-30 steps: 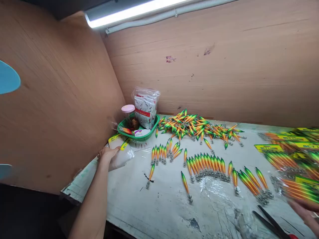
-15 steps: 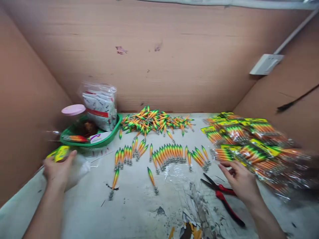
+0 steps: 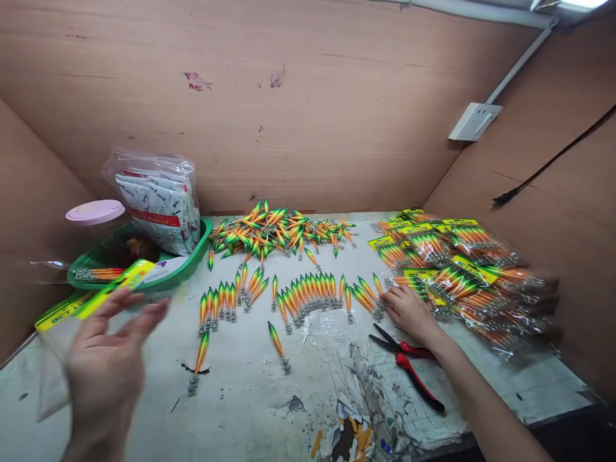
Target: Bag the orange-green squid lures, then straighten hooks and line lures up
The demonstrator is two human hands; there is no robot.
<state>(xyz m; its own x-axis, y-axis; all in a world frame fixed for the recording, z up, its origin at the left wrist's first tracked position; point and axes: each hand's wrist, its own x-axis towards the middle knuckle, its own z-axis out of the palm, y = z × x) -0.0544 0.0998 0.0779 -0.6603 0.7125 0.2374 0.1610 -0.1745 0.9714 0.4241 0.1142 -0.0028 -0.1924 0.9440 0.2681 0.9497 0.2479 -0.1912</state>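
Note:
My left hand (image 3: 108,362), smeared a little by motion, is raised at the left with a clear plastic bag with a yellow header (image 3: 115,289) in its fingers. The bag's lower part hangs partly behind the hand. My right hand (image 3: 411,314) is at the right end of the laid-out row, its fingertips closed on the hook end of a green-and-orange squid jig (image 3: 377,282). More squid jigs (image 3: 315,292) lie side by side in front of me. Two single jigs, one a squid jig (image 3: 278,345), lie nearer to me.
A heap of squid jigs (image 3: 283,231) lies at the back. Filled packets (image 3: 462,276) are piled at the right. Red-handled pliers (image 3: 409,366) rest below my right hand. A green basket (image 3: 192,269) at the left holds a bag of sachets (image 3: 158,205) and a pink-lidded jar (image 3: 96,212).
My left hand has lifted the yellow-headed bag up and towards me. My right hand has moved left, from beside the packets to the end jig of the row. The view has shifted right.

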